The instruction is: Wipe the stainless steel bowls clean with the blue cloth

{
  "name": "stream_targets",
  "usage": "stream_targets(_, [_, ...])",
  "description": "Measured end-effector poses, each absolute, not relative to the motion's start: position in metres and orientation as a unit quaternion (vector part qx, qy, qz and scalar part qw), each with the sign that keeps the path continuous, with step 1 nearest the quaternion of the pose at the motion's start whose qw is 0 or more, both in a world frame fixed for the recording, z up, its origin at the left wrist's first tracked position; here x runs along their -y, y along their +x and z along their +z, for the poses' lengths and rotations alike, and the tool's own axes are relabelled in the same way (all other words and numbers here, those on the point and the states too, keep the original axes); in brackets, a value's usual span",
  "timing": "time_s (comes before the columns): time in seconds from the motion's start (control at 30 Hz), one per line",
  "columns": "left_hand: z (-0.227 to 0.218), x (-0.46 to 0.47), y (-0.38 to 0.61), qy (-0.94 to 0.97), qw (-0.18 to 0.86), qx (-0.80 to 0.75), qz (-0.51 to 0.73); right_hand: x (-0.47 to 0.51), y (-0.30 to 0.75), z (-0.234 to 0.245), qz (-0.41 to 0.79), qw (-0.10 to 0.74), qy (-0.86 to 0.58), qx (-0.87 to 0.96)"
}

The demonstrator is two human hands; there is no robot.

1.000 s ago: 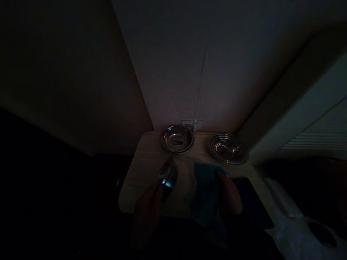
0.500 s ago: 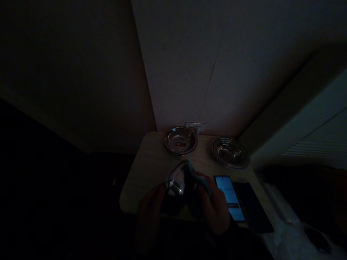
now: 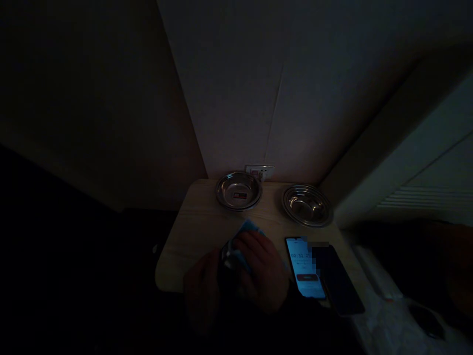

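Note:
In dim light, my left hand (image 3: 201,286) is closed on the left side of a shiny metal bowl (image 3: 226,261), most of which is hidden behind my hands. My right hand (image 3: 263,271) is closed over a light blue cloth (image 3: 248,227) and presses it against the bowl. Only bits of the cloth show, above the knuckles and below the fingers. Beyond my hands, a round metal bowl with a label inside (image 3: 236,183) stands at the back of the small table. Several nested metal bowls (image 3: 307,199) stand to its right.
The table (image 3: 177,246) is pale wood with rounded corners, against a wall. A lit phone (image 3: 305,276) with a timer lies right of my hand, beside a dark phone-like slab (image 3: 342,286). A wall socket (image 3: 260,171) sits behind the bowls. A dark oval object (image 3: 426,320) lies lower right.
My right hand with the cloth has moved left, over the bowl, and now covers much of it. The bowl has tilted and shows less shiny surface. The view has shifted slightly.

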State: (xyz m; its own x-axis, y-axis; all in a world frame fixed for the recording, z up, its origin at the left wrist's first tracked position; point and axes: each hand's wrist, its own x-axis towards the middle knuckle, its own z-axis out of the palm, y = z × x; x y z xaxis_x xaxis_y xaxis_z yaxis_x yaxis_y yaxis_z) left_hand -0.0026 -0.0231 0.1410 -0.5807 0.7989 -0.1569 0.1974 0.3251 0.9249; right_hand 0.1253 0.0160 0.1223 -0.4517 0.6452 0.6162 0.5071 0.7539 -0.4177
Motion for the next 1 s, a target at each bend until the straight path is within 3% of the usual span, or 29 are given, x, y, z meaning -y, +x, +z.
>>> stream_targets(0.13, [0.133, 0.020, 0.001, 0.335, 0.317, -0.744, 0.484, -0.026, 0.128, 0.117, 0.092, 0.405, -0.302, 0.858])
stream_targets(0.3, [0.130, 0.014, 0.002, 0.309, 0.298, -0.765, 0.480, -0.036, 0.128, 0.112, 0.107, 0.425, -0.365, 0.821])
stream_targets(0.5, [0.131, 0.012, 0.003, 0.345, 0.289, -0.750, 0.485, -0.033, 0.131, 0.116, 0.079, 0.426, -0.300, 0.850])
stream_targets(0.67, [0.132, 0.014, 0.005, 0.321, 0.285, -0.774, 0.466, -0.042, 0.136, 0.109, 0.106, 0.443, -0.400, 0.795])
stream_targets(0.87, [0.130, 0.015, 0.005, 0.334, 0.276, -0.766, 0.474, -0.027, 0.127, 0.116, 0.077, 0.429, -0.322, 0.840])
stream_targets(1.0, [0.129, 0.016, 0.005, 0.314, 0.293, -0.764, 0.482, -0.039, 0.132, 0.116, 0.107, 0.436, -0.373, 0.812])
